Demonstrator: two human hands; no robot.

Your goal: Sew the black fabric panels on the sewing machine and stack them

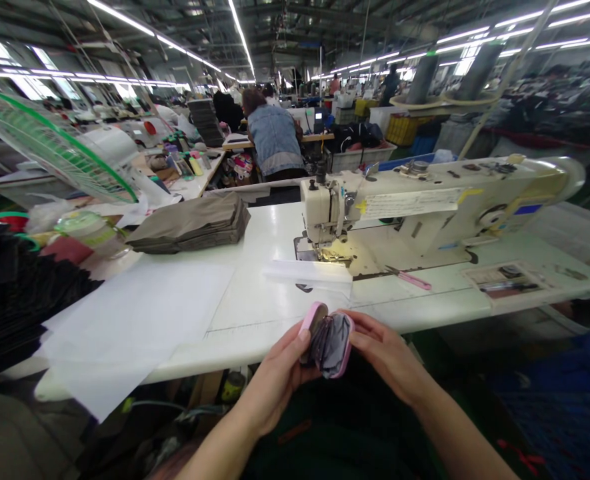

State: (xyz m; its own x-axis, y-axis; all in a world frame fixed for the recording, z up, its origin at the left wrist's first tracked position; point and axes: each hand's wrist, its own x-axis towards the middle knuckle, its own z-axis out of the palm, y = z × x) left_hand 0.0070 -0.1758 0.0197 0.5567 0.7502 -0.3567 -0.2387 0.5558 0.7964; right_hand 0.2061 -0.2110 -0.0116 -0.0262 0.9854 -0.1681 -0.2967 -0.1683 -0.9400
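A small pink case [346, 360] is held unfolded in front of the table's near edge, with grey cloth-like material and something thin and dark inside. My left hand [287, 360] grips its left half, thumb on the pink rim. On the right half, the fingers and thumb of my right hand [379, 343] are closed round the edge. Beyond the hands stands a white sewing machine [399, 200], with a folded white strip [307, 272] lying before its needle area. Pink-handled scissors [409, 277] rest on the table [255, 313] to the right of the strip.
White sheets [139, 313] overhang the table's front edge at left, near a stack of brown-grey fabric [189, 223]. A green-rimmed fan [59, 147] and dark cloth [19, 300] are farther left. A small tray [509, 283] lies at right. A person in a denim vest [277, 140] sits ahead.
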